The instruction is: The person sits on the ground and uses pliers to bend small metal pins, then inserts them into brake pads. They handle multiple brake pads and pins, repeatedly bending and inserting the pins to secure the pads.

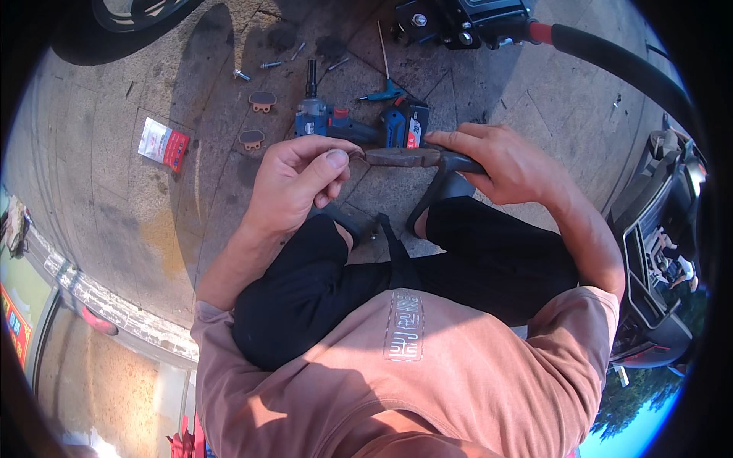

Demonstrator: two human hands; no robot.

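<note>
My right hand [510, 164] is closed round the dark handles of a pair of pliers [403, 157], held level above the ground between my knees. The jaws point toward my left hand [294, 183]. Thumb and forefinger of that hand pinch a small, thin, curved piece [356, 154] that meets the tip of the jaws. Its kind is too small to make out. Just beyond the pliers lies a blue cordless impact wrench [311, 120] with a long dark socket and a battery [414, 126]. Two brake pads [263, 101] lie left of the wrench.
A teal T-handle hex key [384, 92] lies beyond the wrench. Several bolts [242, 75] are scattered on the paving. A red and white packet [163, 144] is at the left. A wheel [145, 14] stands far left; a vehicle part with a black hose [603, 53] is far right.
</note>
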